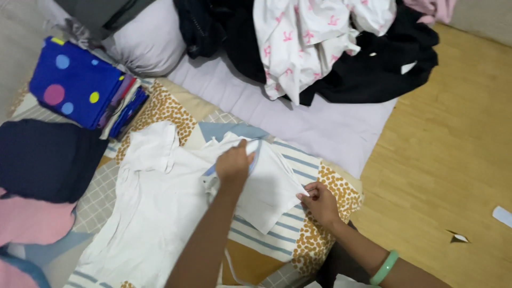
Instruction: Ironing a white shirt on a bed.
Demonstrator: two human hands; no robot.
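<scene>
A white shirt (154, 208) lies spread on a patterned bedspread (325, 178) with brown dots and blue stripes. My left hand (234, 162) pinches the shirt at its blue-edged collar. My right hand (320, 202), with a green bangle (385, 266) on its wrist, grips the edge of the shirt's sleeve, which is pulled out to the right. Both hands are closed on the fabric.
A folded stack topped by a blue polka-dot cloth (74, 82) sits at the far left, with a dark navy cloth (45, 160) and pink cloth (32, 221) below it. A loose pile of black (373, 69) and white printed clothes (304, 42) lies on a lilac sheet (320, 122). Wooden floor (453, 160) is at right.
</scene>
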